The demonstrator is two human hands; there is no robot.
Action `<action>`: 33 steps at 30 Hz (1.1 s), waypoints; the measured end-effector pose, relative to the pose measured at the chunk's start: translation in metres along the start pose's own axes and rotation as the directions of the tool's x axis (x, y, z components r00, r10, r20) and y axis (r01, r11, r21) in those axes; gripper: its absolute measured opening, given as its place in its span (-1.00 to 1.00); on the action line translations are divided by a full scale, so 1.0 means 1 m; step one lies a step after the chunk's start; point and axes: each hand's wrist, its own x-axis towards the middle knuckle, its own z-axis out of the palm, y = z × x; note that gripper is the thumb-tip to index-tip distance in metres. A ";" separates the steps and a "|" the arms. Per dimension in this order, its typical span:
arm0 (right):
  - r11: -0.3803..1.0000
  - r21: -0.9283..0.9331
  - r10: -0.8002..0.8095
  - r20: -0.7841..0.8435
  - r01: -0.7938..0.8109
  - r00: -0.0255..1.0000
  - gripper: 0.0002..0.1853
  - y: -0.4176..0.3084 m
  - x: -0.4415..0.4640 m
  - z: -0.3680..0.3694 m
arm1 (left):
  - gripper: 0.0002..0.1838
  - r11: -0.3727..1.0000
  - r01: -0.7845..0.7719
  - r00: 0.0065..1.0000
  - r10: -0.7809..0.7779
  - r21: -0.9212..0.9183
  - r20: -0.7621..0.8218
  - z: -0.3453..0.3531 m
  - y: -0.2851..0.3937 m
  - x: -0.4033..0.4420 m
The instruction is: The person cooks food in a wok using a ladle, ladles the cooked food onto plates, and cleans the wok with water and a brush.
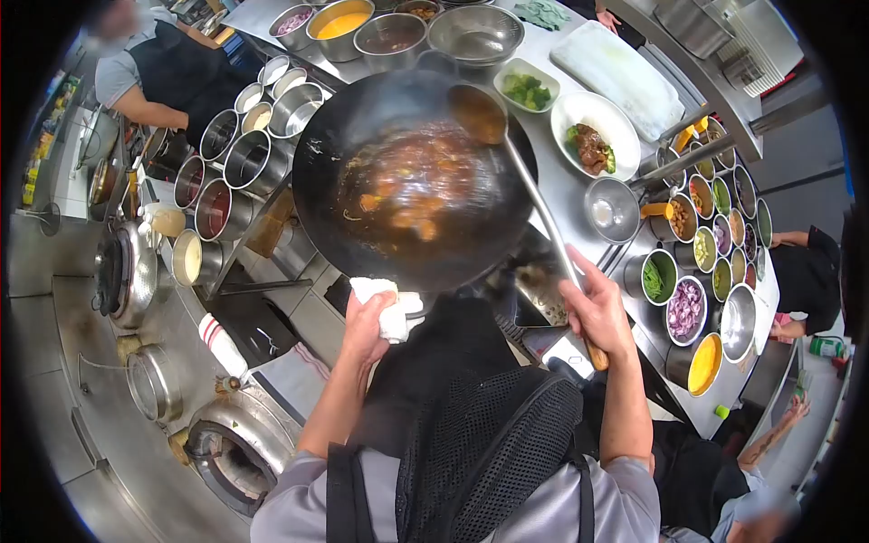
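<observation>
My left hand point(367, 324) is closed round a folded white cloth point(393, 324) at the near side of a big black wok point(328, 237). The wok's handle is mostly hidden under the cloth. Pieces of food in brown sauce point(412, 195) lie in the wok, blurred by motion. In my right hand point(597, 309) is a long ladle point(536, 195) with a wooden end, gripped near that end. Its bowl hangs over the far right part of the wok, coated in brown sauce. On the counter beyond it sits a white oval plate point(560, 118) with broccoli and meat.
A green-rimmed dish of broccoli point(525, 90) and a steel bowl point(611, 210) flank the plate. Ingredient tins, including chopped red onion point(685, 310), crowd the right counter. Sauce pots point(217, 210) stand left. A burner point(231, 457) is at lower left. Other people stand around.
</observation>
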 end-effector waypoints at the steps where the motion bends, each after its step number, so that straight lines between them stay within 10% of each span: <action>1: 1.000 -0.009 0.005 0.011 -0.005 1.000 -0.39 -0.003 0.005 0.004 | -0.78 1.000 -0.009 1.000 0.009 -0.001 -0.004 0.002 0.000 -0.001; 19: 0.969 0.182 0.126 0.222 -0.168 0.967 -0.30 -0.007 0.034 0.041 | -0.71 1.000 -0.003 0.999 0.004 0.014 -0.044 -0.009 -0.001 -0.001; 33: 0.688 0.669 0.078 0.315 -0.279 0.946 -0.29 0.002 0.017 0.019 | -0.91 0.997 0.020 0.992 -0.010 0.080 -0.126 0.000 0.013 0.001</action>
